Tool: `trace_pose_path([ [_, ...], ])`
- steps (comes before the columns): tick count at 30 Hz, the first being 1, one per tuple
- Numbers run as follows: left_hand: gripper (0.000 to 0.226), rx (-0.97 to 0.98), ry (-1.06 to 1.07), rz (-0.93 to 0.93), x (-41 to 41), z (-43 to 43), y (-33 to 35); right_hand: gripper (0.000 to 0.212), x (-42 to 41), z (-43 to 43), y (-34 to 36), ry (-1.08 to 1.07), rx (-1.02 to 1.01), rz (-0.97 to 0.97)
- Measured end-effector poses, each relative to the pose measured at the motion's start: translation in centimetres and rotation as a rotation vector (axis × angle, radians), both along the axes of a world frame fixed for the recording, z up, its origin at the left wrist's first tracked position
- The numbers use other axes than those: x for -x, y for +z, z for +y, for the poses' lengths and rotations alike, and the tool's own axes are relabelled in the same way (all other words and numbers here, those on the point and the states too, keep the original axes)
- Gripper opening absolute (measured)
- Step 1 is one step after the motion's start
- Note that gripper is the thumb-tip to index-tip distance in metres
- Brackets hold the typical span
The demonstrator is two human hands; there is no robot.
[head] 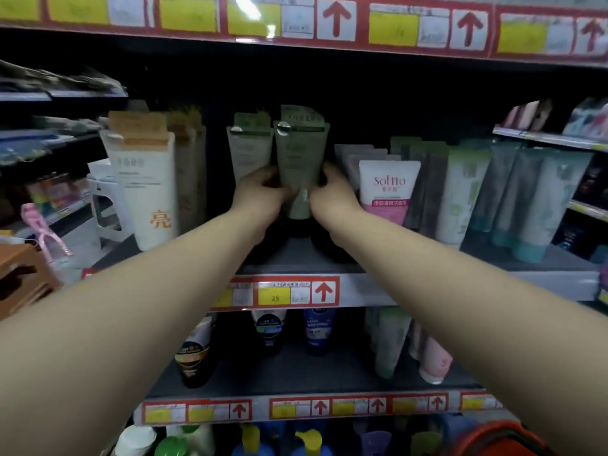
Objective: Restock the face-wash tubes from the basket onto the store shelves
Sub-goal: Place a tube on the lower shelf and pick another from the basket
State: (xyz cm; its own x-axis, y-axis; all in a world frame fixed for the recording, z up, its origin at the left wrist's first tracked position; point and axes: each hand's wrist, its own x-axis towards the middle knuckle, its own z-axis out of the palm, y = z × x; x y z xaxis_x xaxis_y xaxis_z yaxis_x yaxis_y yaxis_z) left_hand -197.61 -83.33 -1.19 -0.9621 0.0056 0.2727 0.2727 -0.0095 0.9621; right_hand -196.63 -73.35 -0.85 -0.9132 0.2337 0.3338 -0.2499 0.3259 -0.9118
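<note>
A green face-wash tube [300, 159] stands cap-down on the middle shelf [296, 258], in front of other green tubes. My left hand [260, 195] grips its left side and my right hand [332, 192] grips its right side. A paler green tube [248, 153] stands just to its left. The orange rim of the basket [500, 437] shows at the bottom right; its contents are hidden.
A white tube with orange print [144, 185] stands at the left. A pink Softto tube [388, 190] and grey and teal tubes [513, 199] stand at the right. Dark tubes [269, 330] sit on the lower shelf. Price-tag rails [296, 292] edge each shelf.
</note>
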Motion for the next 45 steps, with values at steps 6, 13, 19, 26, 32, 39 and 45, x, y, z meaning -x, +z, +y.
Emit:
trace_pose_path([
  [6, 0.044, 0.036, -0.018, -0.021, 1.3, 1.3, -1.2, 0.03, 1.3, 0.3, -0.6, -0.081, 0.032, -0.035],
  [13, 0.055, 0.1, -0.019, -0.055, 2.0, 0.7, -1.9, 0.035, 1.8, -0.5, -1.7, -0.192, -0.074, -0.174],
  [19, 0.057, 0.267, -0.091, -0.085, 0.0, 0.0, -1.5, 0.042, 0.7, -1.2, -1.2, -0.204, -0.078, -0.271],
  [26, 0.056, 0.542, -0.027, 0.044, -4.6, -2.2, 0.6, 0.049, -3.8, -1.2, -0.3, -0.137, -0.314, -0.231],
  [32, 0.064, 1.055, 0.018, 0.229, -9.3, -3.0, 0.6, 0.05, -10.4, 0.4, -0.8, -0.083, -0.73, -0.124],
  [39, 0.068, 1.265, 0.075, 0.28, -14.3, -1.0, -3.3, 0.055, -16.1, 3.5, -4.5, -0.027, -0.951, -0.051],
  [45, 0.065, 1.328, 0.011, 0.334, -16.7, 3.6, -8.2, 0.056, -19.4, 8.3, -9.4, -0.029, -0.975, -0.088],
])
